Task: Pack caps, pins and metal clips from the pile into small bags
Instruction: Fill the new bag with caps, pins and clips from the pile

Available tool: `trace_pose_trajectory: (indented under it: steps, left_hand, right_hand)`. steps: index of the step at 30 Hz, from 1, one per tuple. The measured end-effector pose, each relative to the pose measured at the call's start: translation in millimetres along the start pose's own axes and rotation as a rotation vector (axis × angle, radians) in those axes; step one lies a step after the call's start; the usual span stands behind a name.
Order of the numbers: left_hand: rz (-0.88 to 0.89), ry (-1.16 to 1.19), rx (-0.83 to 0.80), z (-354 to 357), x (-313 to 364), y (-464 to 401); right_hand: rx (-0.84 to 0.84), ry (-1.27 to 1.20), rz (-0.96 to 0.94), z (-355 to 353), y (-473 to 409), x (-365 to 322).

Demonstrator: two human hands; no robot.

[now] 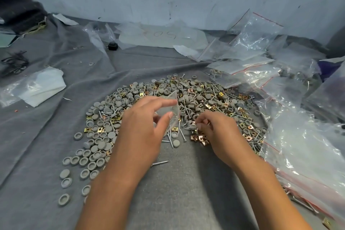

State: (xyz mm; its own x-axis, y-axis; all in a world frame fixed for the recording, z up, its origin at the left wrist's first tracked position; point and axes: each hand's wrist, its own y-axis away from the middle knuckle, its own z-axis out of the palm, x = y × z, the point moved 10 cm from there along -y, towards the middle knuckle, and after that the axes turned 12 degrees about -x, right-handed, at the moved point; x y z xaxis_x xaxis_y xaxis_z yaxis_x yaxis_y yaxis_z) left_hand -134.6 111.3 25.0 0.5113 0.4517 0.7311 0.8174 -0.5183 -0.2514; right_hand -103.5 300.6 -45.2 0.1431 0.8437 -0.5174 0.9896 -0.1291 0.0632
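A wide pile of grey round caps, silver pins and brass metal clips lies on a grey cloth. My left hand holds a small clear bag pinched between thumb and fingers, just above the pile. My right hand is curled over the pile to the right of the bag, its fingertips pinching pins and clips. A cluster of brass clips lies under that hand. Loose grey caps spread at the left.
Heaps of clear zip bags with red strips crowd the right side, some holding pins. A white folded sheet in plastic lies at the left. A small black box and more plastic sit by the back wall.
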Motion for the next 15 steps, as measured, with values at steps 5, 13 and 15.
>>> trace_pose_trajectory:
  steps: [5,13,15]
  left_hand:
    - [-0.017,-0.029,-0.038,8,-7,-3]
    - [-0.036,-0.057,-0.06,15,-5,-5]
    - [-0.024,-0.056,-0.068,17,-4,-5]
  right_hand:
    - [0.221,-0.43,-0.141,-32,14,-12]
    - [0.411,-0.484,-0.517,-64,49,-71]
    - [0.457,-0.311,-0.54,-65,54,-81]
